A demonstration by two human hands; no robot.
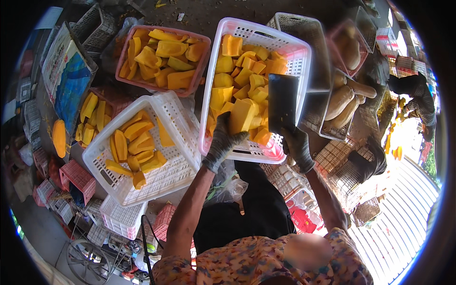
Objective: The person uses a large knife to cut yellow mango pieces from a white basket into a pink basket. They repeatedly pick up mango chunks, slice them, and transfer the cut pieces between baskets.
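Observation:
My left hand [226,137], in a dark grey glove, grips a thick piece of peeled orange squash [242,115] over the near part of a white plastic crate [256,26]. That crate holds many cut squash chunks [249,78] and has pink stains on its inner walls. In my gloved right hand [298,146] is a cleaver with a broad dark blade [283,101], its handle inside my fist. The blade stands above the crate's right side, apart from the held piece. Whether it touches chunks beneath cannot be made out.
To the left, a white crate [178,178] holds long squash pieces; beyond it stands a pink crate [162,91] of squash. Whole tan squashes [342,103] fill a crate at right. A board with blue covering [73,82] leans far left. Another person [415,92] works far right.

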